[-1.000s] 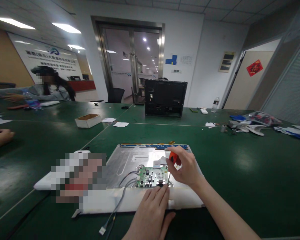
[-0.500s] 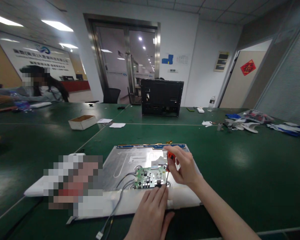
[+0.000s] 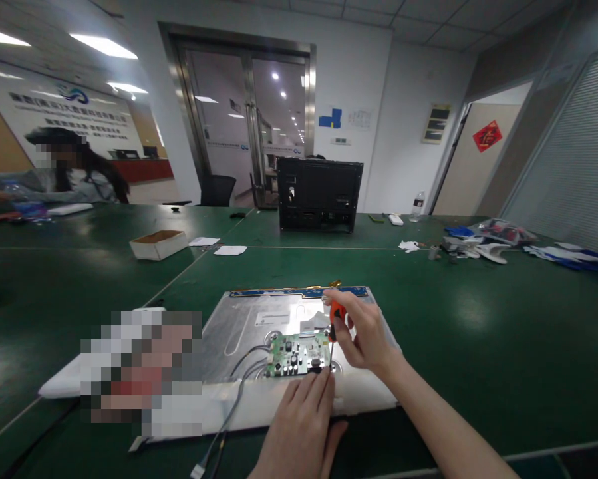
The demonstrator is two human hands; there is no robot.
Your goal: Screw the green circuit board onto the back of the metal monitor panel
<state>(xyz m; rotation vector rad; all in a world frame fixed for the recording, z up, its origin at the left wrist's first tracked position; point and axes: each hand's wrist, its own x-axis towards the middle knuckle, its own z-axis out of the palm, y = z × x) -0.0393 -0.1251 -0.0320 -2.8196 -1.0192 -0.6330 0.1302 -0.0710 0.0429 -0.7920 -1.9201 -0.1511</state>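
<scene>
A small green circuit board [image 3: 299,354] is seen lying flat on the silver metal back of a panel [image 3: 249,319], near the panel's front edge, with grey wires [image 3: 239,392] running from its left side over that edge onto the green table [image 3: 478,346]. An orange-handled screwdriver [image 3: 334,322] is held nearly upright at the board's right front corner, its thin shaft pointing down to the board. The handle is pinched by the curled fingers and thumb of the right hand [image 3: 361,336], whose wrist is bent and whose forearm reaches in from the lower right. The left hand [image 3: 301,426] is laid palm down with fingers stretched forward and loose, gripping nothing; its fingertips [image 3: 318,384] are pressed on the white rim of the panel just at the board's front edge, right beside the screwdriver tip. A blurred patch covers the panel's left part. Bare table is left open to the right of the panel and behind it, up to a black housing [image 3: 319,195] standing well apart at the far side. A small cardboard box [image 3: 159,243] lies far off to the left, and a seated person [image 3: 64,173] is at the far left table.
</scene>
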